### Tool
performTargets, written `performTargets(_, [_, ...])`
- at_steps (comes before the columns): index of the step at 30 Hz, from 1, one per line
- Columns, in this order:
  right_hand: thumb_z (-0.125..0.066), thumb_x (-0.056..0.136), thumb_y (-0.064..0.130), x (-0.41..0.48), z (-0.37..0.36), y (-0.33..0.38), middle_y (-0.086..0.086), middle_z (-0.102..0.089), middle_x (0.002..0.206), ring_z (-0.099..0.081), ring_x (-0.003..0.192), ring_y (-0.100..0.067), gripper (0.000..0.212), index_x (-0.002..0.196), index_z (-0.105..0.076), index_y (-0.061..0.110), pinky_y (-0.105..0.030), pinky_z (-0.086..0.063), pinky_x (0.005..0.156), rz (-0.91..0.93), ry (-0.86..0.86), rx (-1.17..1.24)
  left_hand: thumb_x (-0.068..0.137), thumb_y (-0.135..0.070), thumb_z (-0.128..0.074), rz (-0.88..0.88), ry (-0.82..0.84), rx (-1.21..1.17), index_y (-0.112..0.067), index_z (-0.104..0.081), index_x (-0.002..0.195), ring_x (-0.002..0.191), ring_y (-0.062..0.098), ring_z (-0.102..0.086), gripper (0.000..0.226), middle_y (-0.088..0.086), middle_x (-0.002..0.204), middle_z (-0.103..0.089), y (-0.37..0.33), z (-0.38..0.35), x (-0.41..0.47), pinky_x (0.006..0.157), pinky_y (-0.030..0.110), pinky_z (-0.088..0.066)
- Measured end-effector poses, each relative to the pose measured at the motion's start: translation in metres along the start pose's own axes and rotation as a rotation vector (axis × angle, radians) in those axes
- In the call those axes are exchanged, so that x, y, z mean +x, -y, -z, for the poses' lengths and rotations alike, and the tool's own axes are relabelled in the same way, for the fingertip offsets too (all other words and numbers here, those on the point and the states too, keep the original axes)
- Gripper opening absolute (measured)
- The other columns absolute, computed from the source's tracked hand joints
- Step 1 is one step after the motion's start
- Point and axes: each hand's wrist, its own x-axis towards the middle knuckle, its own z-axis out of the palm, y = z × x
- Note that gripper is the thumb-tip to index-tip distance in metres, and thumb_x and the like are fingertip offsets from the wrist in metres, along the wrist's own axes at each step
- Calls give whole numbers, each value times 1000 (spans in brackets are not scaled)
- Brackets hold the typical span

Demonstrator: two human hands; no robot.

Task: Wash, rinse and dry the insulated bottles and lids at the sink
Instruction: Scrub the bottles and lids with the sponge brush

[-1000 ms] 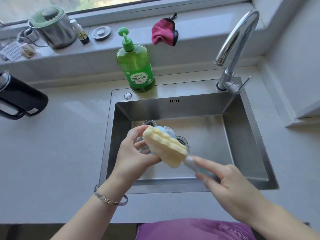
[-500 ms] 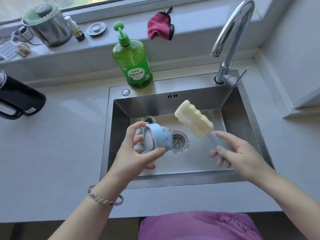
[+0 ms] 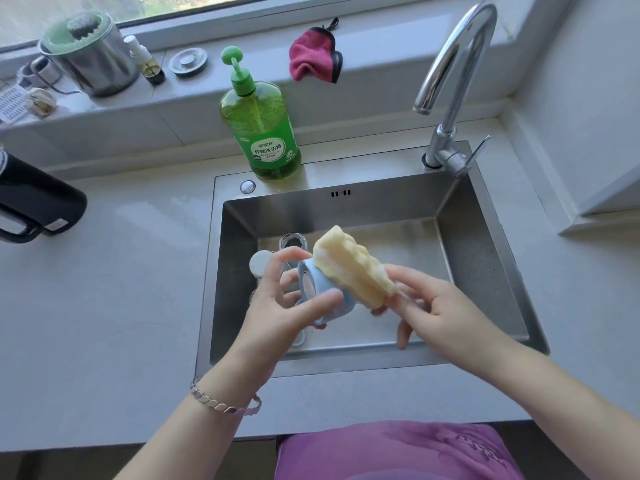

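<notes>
Pale countertop (image 3: 121,289) with a steel sink (image 3: 478,258) set in it. Right over the sink, the left hand (image 3: 277,306) is curled round a blue lid (image 3: 309,284). The right hand (image 3: 446,313) pinches a yellow sponge brush (image 3: 349,268) by its base, sponge pressed on the lid. Green soap bottle (image 3: 266,140) sits just behind the sink.

Daylight is entering brightly through the window (image 3: 166,3), glinting on the faucet (image 3: 440,143); wide-angle distortion is bending the frame edges.
</notes>
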Motion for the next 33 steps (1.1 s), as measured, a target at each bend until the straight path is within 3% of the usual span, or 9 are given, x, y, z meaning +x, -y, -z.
performTargets(2, [-49,94,13,0,-2,1,6,-66,78,-51,41,-6,33,101,-58,44,-12,-36,49,48,-61,-94,59,-34,-77,-18,-39,26,-40,-54,101,85,13,-68,48,-1,104,-65,-1,-1,0,66,30,-57])
performTargets(5, [-48,92,-1,7,0,-3,21,-63,105,-58,51,-7,45,99,-61,41,-9,-41,54,114,-118,-145,48,-42,-80,-70,-66,170,-43,-51,105,91,-1,-63,64,-14,103,-64,-2,-3,-3,76,21,-55])
performTargets(9, [-51,90,-4,8,-2,-6,28,-64,92,-55,44,-8,44,100,-65,36,-5,-34,49,191,-128,-126,51,-34,-81,-113,-141,291,-39,-55,100,99,-4,-59,56,-16,99,-65,-5,-3,0,83,26,-54])
performTargets(13, [-52,85,0,1,-8,-9,20,-65,96,-51,60,21,33,112,-68,11,2,-35,59,323,-166,-257,54,-26,-90,-130,-169,321,-36,-58,108,107,8,-59,63,-7,107,-64,-3,1,3,85,23,-53])
performTargets(17, [-52,87,-3,10,-3,-15,41,-55,65,-51,58,15,40,111,-68,24,-5,-36,56,209,-219,-282,57,-9,-86,-135,-94,306,-32,-61,106,93,1,-63,59,-6,102,-63,-2,-4,-1,69,12,-51])
performTargets(22, [-51,82,-1,-2,-17,-6,24,-64,106,-44,67,30,39,110,-69,20,4,-34,64,368,-145,-292,46,-18,-91,-134,-166,232,-25,-60,113,100,11,-64,74,-5,108,-63,3,5,5,79,21,-54])
performTargets(26, [-53,85,1,12,-11,-16,41,-57,79,-53,60,16,38,107,-66,29,-4,-37,58,215,-248,-205,40,-46,-80,-213,-172,360,-44,-57,103,102,14,-62,67,-8,108,-61,1,6,3,84,25,-53])
performTargets(31, [-51,83,5,3,-24,-7,33,-62,105,-47,65,26,42,114,-58,33,0,-36,62,304,-228,-236,49,-8,-89,-170,-104,269,-36,-58,105,95,9,-67,70,-6,99,-69,2,10,3,77,14,-51])
performTargets(33, [-53,85,2,5,-17,-12,42,-61,85,-50,63,23,39,109,-66,29,-3,-36,61,245,-228,-234,48,-14,-86,-179,-62,300,-35,-58,107,95,8,-66,69,-9,96,-69,1,11,0,78,14,-51])
